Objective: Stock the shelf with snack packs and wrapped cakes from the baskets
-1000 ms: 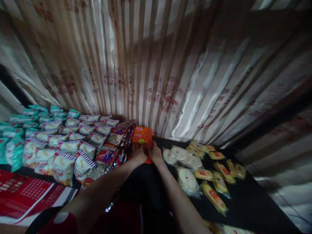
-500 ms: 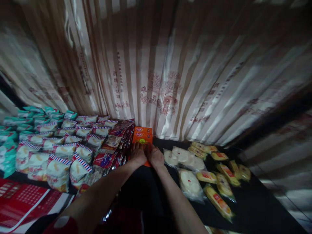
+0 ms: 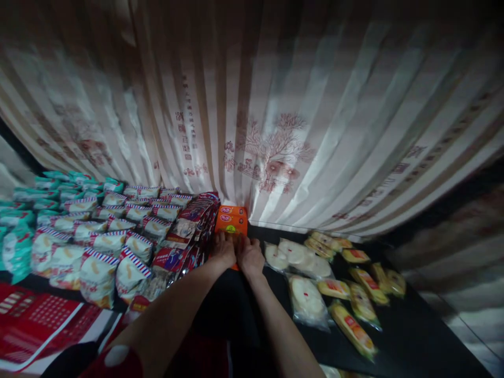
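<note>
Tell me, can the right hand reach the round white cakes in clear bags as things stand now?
Probably yes. The right hand rests on the orange packets, and the round white cakes lie just to its right on the black table, with nothing between them.

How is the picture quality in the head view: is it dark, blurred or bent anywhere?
Head view: dim overall, with the dark table nearly black; sheen on the curtain; motion blur at the upper left and right edges; the wide lens bends the curtain folds outward; the orange boxes by the left hand and right hand are fairly sharp.
</note>
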`<state>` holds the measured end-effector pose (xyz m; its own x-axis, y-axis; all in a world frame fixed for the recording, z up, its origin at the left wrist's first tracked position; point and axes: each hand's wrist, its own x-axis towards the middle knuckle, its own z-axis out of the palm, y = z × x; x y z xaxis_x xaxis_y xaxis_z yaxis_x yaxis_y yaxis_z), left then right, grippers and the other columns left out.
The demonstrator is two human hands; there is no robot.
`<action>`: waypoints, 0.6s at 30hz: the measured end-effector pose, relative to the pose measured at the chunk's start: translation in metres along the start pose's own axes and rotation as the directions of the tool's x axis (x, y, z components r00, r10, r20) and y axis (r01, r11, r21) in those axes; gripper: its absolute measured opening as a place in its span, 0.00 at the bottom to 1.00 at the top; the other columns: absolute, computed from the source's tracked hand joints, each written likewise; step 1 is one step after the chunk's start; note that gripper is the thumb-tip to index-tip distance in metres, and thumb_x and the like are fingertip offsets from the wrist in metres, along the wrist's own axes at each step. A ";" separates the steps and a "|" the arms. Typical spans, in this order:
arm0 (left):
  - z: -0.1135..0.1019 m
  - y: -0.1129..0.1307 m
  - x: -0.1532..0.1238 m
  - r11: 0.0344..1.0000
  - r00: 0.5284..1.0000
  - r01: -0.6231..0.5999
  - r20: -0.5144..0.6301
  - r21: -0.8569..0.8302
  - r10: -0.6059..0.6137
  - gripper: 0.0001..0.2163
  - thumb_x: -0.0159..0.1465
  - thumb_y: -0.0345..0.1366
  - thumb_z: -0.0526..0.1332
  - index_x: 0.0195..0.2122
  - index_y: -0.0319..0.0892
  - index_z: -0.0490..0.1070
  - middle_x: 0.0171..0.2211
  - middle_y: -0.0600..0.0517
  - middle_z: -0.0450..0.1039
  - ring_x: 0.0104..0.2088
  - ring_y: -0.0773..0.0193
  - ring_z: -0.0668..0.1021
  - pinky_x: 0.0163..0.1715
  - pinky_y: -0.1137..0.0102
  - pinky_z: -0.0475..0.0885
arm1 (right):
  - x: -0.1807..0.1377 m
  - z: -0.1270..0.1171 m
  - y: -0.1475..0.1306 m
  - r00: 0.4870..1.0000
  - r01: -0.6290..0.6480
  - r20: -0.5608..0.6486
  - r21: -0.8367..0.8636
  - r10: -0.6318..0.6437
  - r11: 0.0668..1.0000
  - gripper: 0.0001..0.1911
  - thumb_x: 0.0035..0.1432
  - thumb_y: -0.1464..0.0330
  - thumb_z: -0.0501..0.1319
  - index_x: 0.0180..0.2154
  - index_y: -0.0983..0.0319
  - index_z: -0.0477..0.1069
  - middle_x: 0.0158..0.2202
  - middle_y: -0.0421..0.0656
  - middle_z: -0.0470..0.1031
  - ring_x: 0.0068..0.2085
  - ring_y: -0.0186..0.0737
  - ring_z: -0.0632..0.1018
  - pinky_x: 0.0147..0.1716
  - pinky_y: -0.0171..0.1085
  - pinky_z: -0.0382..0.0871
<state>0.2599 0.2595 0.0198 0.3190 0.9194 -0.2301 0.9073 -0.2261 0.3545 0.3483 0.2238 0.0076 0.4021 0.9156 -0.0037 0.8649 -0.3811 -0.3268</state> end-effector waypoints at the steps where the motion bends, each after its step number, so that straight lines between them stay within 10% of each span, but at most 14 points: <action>1: 0.000 0.000 -0.001 1.000 1.000 0.001 -0.005 -0.003 -0.001 0.29 0.54 0.29 0.58 0.58 0.32 0.56 0.62 0.36 0.49 0.62 0.48 0.55 0.59 0.63 0.53 | -0.002 0.000 0.001 0.999 0.015 -0.033 0.000 -0.015 1.000 0.21 0.60 0.62 0.49 0.53 0.59 0.64 0.49 0.52 0.66 0.47 0.47 0.72 0.41 0.39 0.66; 9: -0.003 0.008 -0.021 0.997 0.997 -0.038 -0.070 -0.068 0.033 0.30 0.55 0.31 0.59 0.58 0.27 0.55 0.62 0.34 0.50 0.63 0.49 0.53 0.61 0.62 0.49 | -0.036 0.000 0.024 0.965 0.213 -0.182 0.111 -0.191 0.971 0.21 0.58 0.70 0.50 0.51 0.66 0.68 0.56 0.55 0.62 0.56 0.48 0.66 0.52 0.42 0.62; 18: 0.023 0.031 -0.112 0.962 0.983 -0.128 -0.162 -0.240 0.090 0.18 0.60 0.28 0.49 0.50 0.34 0.67 0.57 0.42 0.62 0.57 0.59 0.65 0.57 0.71 0.59 | -0.104 0.018 0.045 0.944 0.285 -0.277 0.418 -0.178 0.863 0.19 0.52 0.70 0.52 0.44 0.66 0.73 0.53 0.53 0.67 0.52 0.44 0.71 0.51 0.40 0.66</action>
<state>0.2583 0.1420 0.0353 0.3506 0.9353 -0.0469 0.7669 -0.2580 0.5877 0.3398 0.1136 -0.0237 0.3085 0.8970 0.3165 0.7354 -0.0139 -0.6775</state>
